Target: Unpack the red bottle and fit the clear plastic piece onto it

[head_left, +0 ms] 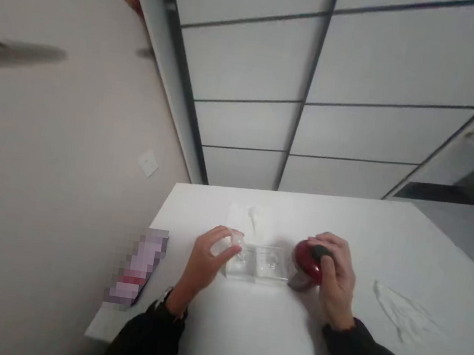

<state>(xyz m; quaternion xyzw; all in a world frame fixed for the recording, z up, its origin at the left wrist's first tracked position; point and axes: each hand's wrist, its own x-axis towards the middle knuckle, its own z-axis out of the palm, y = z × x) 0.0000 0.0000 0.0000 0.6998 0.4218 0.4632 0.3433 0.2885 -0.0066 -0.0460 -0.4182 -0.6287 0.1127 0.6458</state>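
Observation:
My left hand [207, 253] pinches a small translucent, pinkish piece [237, 238] between thumb and fingers, above the left end of a clear plastic tray [256, 278]. Two compartments show in the tray, each with a clear round shape in it. My right hand [336, 279] is wrapped around a dark red, rounded handheld thing [308, 263] with a black part under the thumb. It is tilted beside the tray's right end; whether the two touch I cannot tell. Its lower end looks greyish and see-through, and its exact kind is unclear.
The white table [242, 331] carries a phone [140, 267] with a blurred-out screen at the left edge. A thin white item [253, 218] lies behind the tray. A crumpled clear plastic bag [405, 313] rests at the right. A wall with a socket [148, 163] borders the left side.

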